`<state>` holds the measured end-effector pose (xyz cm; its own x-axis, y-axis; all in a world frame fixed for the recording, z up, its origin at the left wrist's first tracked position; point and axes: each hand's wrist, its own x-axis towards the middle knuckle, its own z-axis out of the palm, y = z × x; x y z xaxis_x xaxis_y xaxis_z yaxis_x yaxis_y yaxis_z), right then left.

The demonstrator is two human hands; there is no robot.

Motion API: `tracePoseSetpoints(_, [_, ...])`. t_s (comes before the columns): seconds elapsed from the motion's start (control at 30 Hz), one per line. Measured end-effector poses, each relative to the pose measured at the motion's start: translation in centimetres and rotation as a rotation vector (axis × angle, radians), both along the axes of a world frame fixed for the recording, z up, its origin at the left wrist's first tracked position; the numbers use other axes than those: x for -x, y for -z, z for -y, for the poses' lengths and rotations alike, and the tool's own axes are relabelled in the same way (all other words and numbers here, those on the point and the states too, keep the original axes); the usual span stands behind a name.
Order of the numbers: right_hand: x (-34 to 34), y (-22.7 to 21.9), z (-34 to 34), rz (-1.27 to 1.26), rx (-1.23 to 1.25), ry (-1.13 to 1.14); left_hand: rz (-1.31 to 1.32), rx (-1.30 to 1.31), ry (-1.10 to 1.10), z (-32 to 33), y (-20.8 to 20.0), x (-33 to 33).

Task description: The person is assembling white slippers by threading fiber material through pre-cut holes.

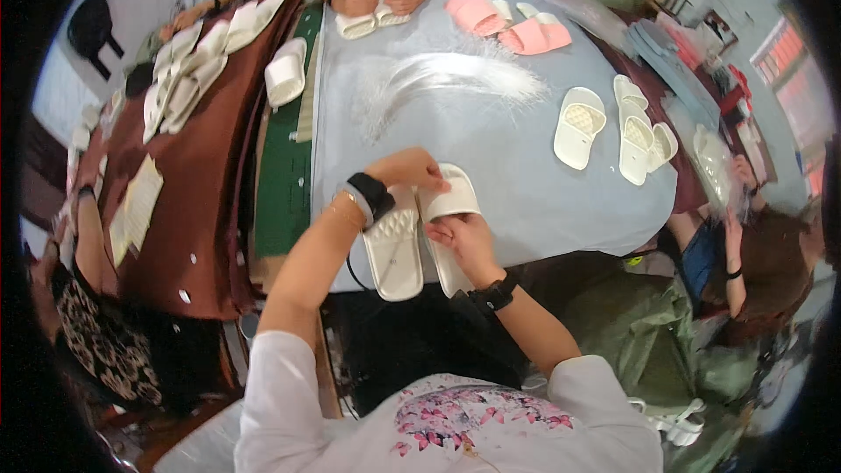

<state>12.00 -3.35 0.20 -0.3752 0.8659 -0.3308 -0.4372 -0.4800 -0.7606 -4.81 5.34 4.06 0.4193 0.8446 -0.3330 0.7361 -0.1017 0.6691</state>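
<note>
Hands (442, 210) prob. gripping white slippers (420, 241).

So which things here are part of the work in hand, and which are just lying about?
In hand:
left hand
right hand
white slipper held between both
second white slipper beside it, at the left wrist

Lying about:
white slippers at the table's right
pink slippers at the far end
clear plastic wrap mid-table

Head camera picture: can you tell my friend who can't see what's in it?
A person's left hand and right hand hold a pair of white quilted slide slippers at the edge of a pale blue table. More white slippers and pink slippers lie farther away, near other people.
</note>
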Motion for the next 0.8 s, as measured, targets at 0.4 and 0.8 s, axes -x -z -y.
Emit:
tracePoseSetpoints(0.4, [1.5, 1.3, -1.2, 0.076, 0.047, 0.204, 0.263, 0.486, -0.316, -0.7, 0.6, -0.3])
tracePoseSetpoints(0.8, [0.6, 1.1, -0.6, -0.089, 0.033, 0.175, 0.242, 0.433, -0.223, 0.1, -0.8, -1.2])
